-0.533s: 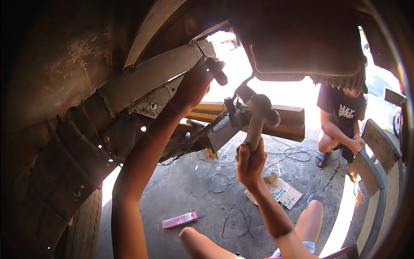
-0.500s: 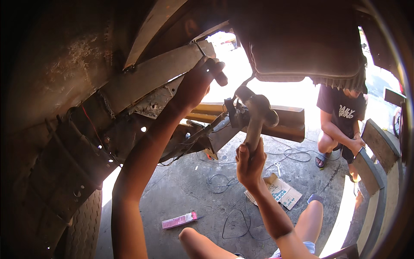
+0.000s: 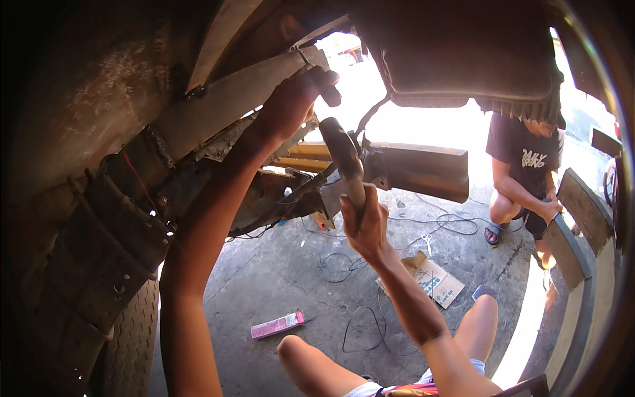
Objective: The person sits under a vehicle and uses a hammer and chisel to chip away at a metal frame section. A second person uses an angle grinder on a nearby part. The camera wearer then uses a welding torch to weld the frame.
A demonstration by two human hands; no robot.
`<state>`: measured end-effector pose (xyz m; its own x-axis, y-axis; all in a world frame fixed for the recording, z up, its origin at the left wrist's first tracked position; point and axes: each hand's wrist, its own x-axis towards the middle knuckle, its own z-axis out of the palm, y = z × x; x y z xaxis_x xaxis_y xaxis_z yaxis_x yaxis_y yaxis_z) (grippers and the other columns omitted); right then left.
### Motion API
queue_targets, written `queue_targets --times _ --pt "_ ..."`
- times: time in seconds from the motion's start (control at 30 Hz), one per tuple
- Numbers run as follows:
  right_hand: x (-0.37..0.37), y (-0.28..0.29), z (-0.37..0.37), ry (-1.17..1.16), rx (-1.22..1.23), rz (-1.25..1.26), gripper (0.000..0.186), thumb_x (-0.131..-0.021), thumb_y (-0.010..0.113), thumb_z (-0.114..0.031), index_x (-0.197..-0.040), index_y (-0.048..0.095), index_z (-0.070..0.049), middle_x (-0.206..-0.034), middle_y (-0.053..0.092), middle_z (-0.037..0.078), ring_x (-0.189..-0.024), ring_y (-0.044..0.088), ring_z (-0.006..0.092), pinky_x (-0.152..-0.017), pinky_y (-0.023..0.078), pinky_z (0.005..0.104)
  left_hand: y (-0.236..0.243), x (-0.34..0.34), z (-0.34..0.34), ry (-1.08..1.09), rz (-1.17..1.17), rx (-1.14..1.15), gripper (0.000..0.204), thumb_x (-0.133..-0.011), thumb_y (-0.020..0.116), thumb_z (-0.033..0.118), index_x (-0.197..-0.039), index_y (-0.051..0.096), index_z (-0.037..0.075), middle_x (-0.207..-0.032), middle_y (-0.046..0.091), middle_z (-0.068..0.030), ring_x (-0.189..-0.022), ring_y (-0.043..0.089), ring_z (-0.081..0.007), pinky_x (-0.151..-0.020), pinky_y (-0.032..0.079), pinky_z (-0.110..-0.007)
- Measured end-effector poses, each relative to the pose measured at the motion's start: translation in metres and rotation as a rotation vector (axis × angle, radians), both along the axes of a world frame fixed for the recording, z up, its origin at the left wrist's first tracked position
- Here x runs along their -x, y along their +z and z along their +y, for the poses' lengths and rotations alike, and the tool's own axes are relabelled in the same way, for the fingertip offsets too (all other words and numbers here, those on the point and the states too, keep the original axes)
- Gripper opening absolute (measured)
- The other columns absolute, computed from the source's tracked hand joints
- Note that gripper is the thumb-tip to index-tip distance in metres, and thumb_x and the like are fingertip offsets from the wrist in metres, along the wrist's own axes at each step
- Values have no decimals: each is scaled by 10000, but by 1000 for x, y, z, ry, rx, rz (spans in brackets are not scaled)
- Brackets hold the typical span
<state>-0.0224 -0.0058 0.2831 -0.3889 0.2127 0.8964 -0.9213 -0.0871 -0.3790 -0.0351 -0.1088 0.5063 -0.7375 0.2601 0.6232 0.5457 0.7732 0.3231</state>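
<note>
Right grip [image 3: 367,225] clasps a hammer [image 3: 345,159] below its head, left grip [image 3: 291,99] a rod [image 3: 302,55] jutting above.

At upper centre, the left hand [image 3: 291,99] covered the middle of a rod-like tool [image 3: 332,97], its far tip too dark to tell. The right hand [image 3: 368,225] hid the handle's lower end on a hammer [image 3: 341,144]. At right, a dark panel [image 3: 463,56] blocked part of a person's head [image 3: 544,127]. The bottom edge cut off a tyre [image 3: 129,331].
</note>
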Motion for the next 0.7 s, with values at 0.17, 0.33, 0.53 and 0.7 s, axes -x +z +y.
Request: queue_targets --times 0.17,0.33,0.53,0.7 --pt "-3 5 -3 13 62 -13 217 -972 635 -162 -999 483 -10 -601 562 132 -494 616 247 -470 448 348 5 -7 -3 80 -163 -44 243 -993 523 131 -1200 647 105 -849 594 -7 -621 470 -89 -553 398 -234" --pt "-13 -2 2 105 -77 -221 206 -960 632 -157 -1015 503 -6 -679 647 195 -613 703 355 -519 513 412 -1 -2 -18 54 -127 84 245 -932 576 4 -1152 641 91 -926 616 -19 -680 537 -117 -604 455 -256" --pt "-21 -11 9 89 -78 -238 218 -954 642 -161 -1016 502 -6 -699 657 182 -643 711 353 -541 518 406 -15 10 -29 -31 446 569 503 -773 600 -161 -1205 605 97 -1041 637 -117 -931 638 -305 -821 538 -391" --pt "-24 -8 17 75 -69 -237 219 -956 640 -164 -1001 496 -6 -672 650 173 -638 711 349 -538 517 401 -11 18 -29 -69 413 519 527 -763 591 -165 -1214 601 107 -1086 641 -118 -951 643 -311 -824 544 -391"
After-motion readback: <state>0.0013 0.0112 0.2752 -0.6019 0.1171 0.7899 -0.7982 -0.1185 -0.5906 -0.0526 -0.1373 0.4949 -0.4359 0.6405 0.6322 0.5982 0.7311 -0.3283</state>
